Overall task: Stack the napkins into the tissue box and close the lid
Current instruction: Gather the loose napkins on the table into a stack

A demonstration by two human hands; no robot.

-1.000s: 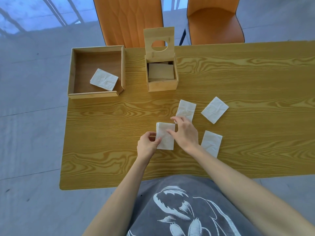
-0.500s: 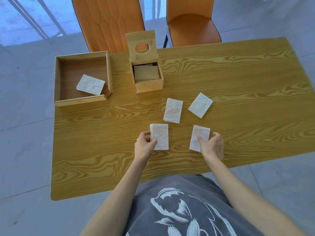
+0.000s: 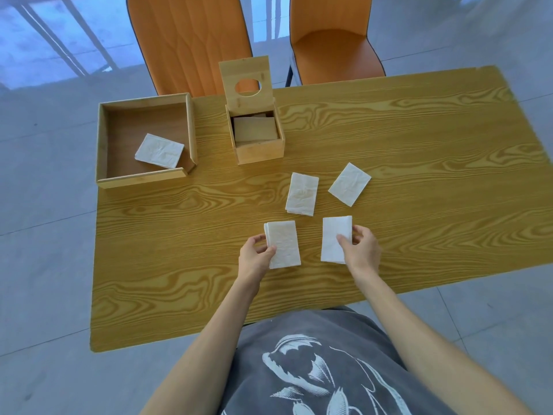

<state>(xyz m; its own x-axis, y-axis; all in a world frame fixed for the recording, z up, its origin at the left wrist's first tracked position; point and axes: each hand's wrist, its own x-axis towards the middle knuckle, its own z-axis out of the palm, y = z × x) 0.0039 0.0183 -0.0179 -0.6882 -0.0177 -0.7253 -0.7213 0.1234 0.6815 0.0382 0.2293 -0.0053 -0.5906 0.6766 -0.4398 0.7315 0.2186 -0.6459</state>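
Observation:
The wooden tissue box (image 3: pixel 258 152) stands at the table's far middle, its lid (image 3: pixel 246 82) with a round hole raised upright; folded napkins lie inside. My left hand (image 3: pixel 256 259) pinches the left edge of a small napkin stack (image 3: pixel 284 244) lying on the table. A single napkin (image 3: pixel 333 238) is gripped by my right hand (image 3: pixel 360 253) at its right edge and looks slightly lifted. Two more napkins lie loose beyond, one (image 3: pixel 302 193) in the middle and one (image 3: pixel 349 184) to its right.
A shallow wooden tray (image 3: pixel 103 151) at the far left holds one napkin (image 3: pixel 159 150). Two orange chairs (image 3: pixel 191 40) stand behind the table. The table's near edge (image 3: pixel 209 327) is close to my body.
My right hand left the stack, reached right and took hold of the near-right napkin. My left hand stayed on the stack. The camera view shifted.

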